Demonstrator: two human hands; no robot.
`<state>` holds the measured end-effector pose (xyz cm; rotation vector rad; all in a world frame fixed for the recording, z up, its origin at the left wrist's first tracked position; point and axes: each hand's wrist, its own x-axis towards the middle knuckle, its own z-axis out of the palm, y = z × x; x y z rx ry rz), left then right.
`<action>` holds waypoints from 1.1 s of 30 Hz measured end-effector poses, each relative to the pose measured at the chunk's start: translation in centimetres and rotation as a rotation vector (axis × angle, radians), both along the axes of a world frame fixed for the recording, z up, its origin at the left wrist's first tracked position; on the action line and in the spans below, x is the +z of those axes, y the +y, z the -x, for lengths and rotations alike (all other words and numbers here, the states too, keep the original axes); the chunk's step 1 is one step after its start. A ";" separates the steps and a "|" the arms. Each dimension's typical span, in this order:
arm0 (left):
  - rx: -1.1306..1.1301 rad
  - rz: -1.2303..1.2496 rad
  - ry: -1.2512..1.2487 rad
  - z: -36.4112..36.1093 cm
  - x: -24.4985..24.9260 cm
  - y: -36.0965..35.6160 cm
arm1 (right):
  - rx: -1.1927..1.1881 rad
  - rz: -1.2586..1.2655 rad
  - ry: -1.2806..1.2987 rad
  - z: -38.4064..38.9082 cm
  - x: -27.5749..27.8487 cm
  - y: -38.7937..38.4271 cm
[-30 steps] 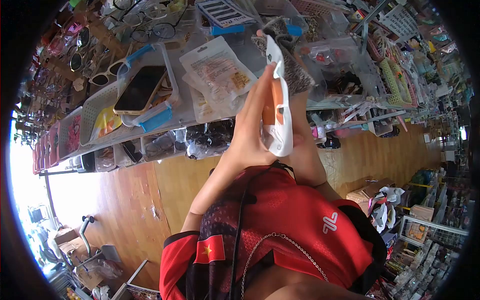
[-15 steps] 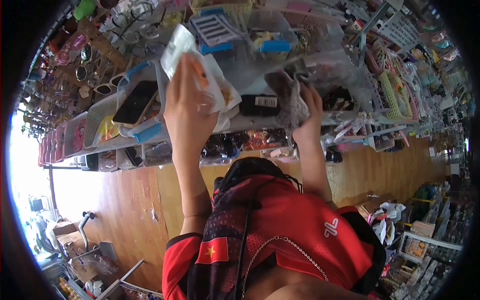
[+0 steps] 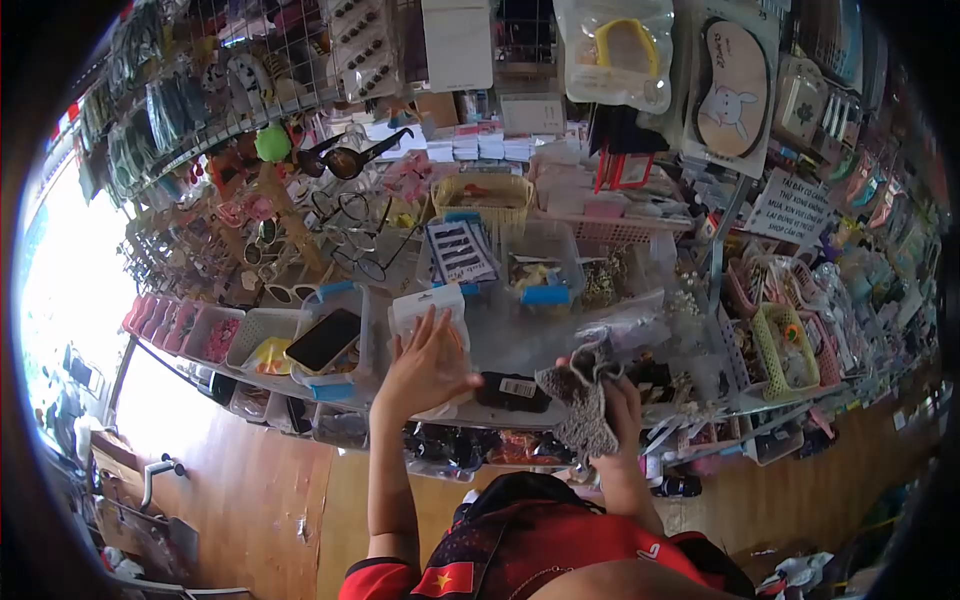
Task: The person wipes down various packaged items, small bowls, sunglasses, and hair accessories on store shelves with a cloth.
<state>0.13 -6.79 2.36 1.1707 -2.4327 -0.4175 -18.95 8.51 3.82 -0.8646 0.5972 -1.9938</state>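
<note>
My left hand point(image 3: 428, 368) rests with fingers spread on a clear plastic packet point(image 3: 428, 299) with a white top strip. The fingers lie flat over it rather than wrapped round it. In my right hand point(image 3: 624, 415) is a bunched grey cloth point(image 3: 585, 412), its lower end hanging below the fingers. Between the two hands a black case point(image 3: 497, 391) with a white barcode label lies on the shelf. To the left of my left hand, a phone point(image 3: 324, 340) leans on a clear bin with blue handles point(image 3: 334, 391).
Eyeglasses point(image 3: 360, 250) and sunglasses point(image 3: 345, 160) stand at the back left. Behind the hands are a striped card point(image 3: 462, 251), a clear bin with a blue clip point(image 3: 545, 295) and a yellow basket point(image 3: 483, 195). At right sit more baskets point(image 3: 785, 345) and a metal post point(image 3: 722, 235).
The view has tilted up, showing more of the back shelves. My left hand has lowered the packet onto the shelf and spread its fingers. The grey cloth stays in my right hand.
</note>
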 end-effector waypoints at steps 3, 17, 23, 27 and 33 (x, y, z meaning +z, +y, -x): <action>0.051 0.064 0.191 0.4 1.4 0.3 | 0.041 -0.058 0.009 1.6 -0.5 0.7; 0.257 0.258 0.432 3.2 4.2 -0.1 | -0.032 -0.225 -0.046 5.9 -0.6 5.0; 0.020 0.380 0.776 6.8 10.5 2.2 | -0.194 -0.242 0.228 7.2 -2.0 4.9; -0.047 0.511 1.024 11.6 18.9 3.1 | -0.153 -0.214 0.256 7.4 -1.8 5.0; 0.358 0.821 0.923 19.9 22.4 -4.4 | -0.308 -0.229 0.316 7.5 -2.8 5.9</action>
